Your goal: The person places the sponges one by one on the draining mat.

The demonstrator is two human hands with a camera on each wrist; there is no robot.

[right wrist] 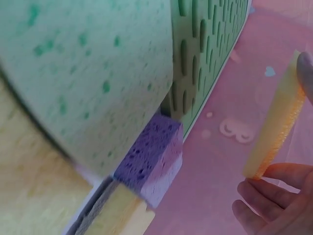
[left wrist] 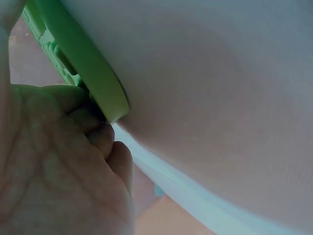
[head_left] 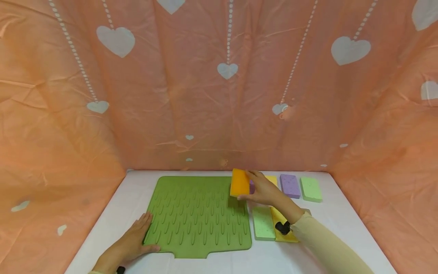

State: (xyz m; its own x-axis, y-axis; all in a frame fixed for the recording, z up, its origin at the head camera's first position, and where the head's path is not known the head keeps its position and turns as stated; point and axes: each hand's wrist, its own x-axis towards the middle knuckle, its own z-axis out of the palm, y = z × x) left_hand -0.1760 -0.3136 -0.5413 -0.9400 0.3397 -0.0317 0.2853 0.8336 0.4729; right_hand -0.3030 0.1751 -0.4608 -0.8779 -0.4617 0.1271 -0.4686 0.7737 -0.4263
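Observation:
My right hand [head_left: 261,189] holds an orange-and-pale-yellow sponge [head_left: 240,182] by its edges, raised over the upper right corner of a green drying mat [head_left: 195,213]. In the right wrist view the fingers [right wrist: 274,196] lie at one end of this sponge [right wrist: 276,122] and the thumb at the other. My left hand [head_left: 135,239] rests at the mat's lower left, fingers extended along the left edge and thumb near the bottom edge. In the left wrist view its fingertips touch the mat's rim [left wrist: 105,83].
Right of the mat lie a light green sponge [head_left: 263,224] and a yellow one [head_left: 285,236], partly under my forearm. Behind them are a purple sponge [head_left: 290,185], another light green one [head_left: 311,189] and a partly hidden yellow one [head_left: 272,179]. A heart-patterned curtain [head_left: 205,114] surrounds the white table [head_left: 137,186].

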